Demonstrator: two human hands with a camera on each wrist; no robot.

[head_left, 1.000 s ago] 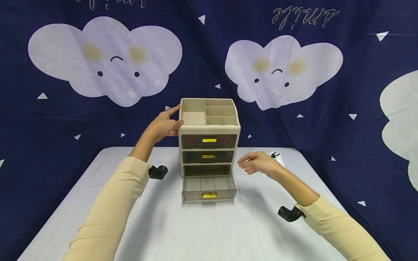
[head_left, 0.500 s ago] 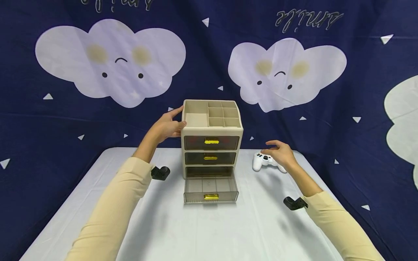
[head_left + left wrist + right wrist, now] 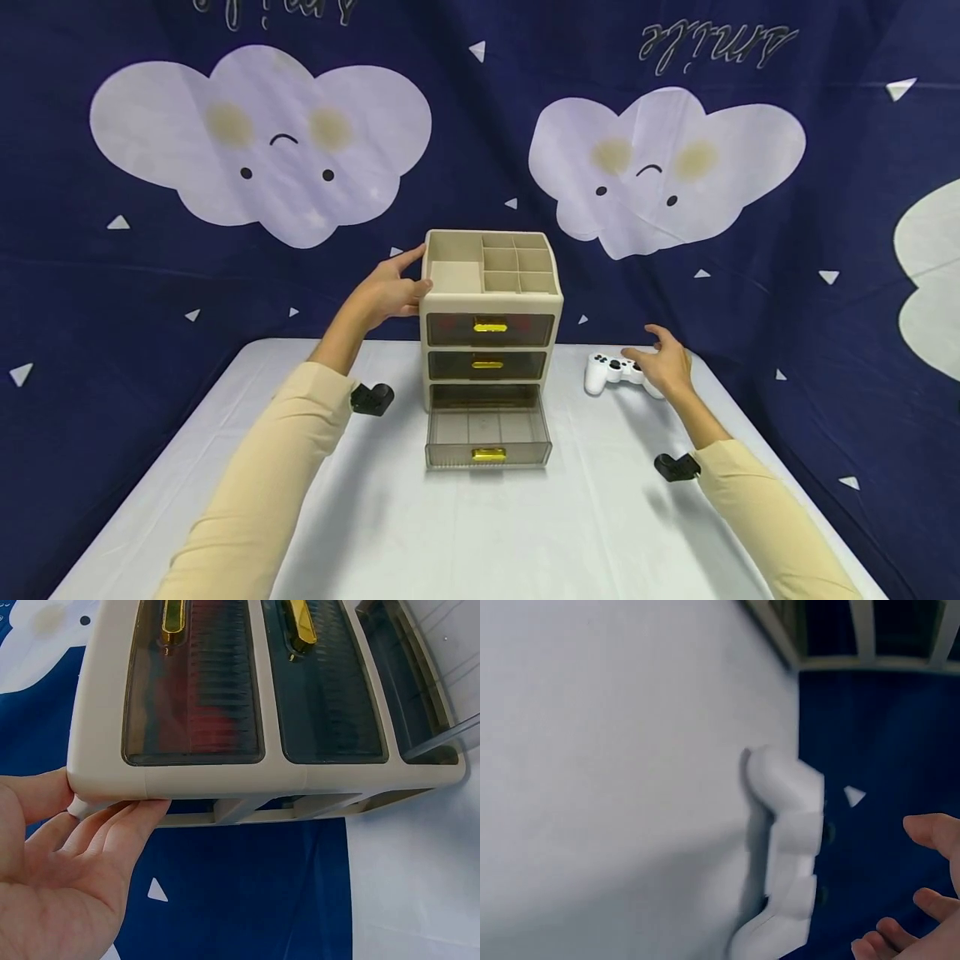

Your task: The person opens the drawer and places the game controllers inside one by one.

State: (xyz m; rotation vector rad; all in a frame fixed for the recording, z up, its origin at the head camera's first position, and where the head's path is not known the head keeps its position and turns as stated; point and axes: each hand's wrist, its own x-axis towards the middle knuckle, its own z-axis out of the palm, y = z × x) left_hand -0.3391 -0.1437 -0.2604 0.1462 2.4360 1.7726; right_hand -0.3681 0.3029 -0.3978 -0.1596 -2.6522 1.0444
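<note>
A cream desktop drawer organizer stands at the back middle of the table in the head view. Its bottom drawer, see-through with a gold handle, is pulled out; the two upper drawers are in. My left hand holds the organizer's upper left edge. In the left wrist view, the thumb lies at the corner and the fingers go to the side wall. To the right, a white game controller lies on the table. Over its right part hovers my right hand, thumb and fingers spread apart, holding nothing.
The organizer's top has one large and several small compartments. Something red shows dimly behind the top drawer front. A white cloth covers the table. A dark blue curtain with clouds hangs close behind.
My right hand has moved right and away from beside the organizer to above the controller, with its fingers spreading. The left hand stays on the organizer. The view has shifted slightly.
</note>
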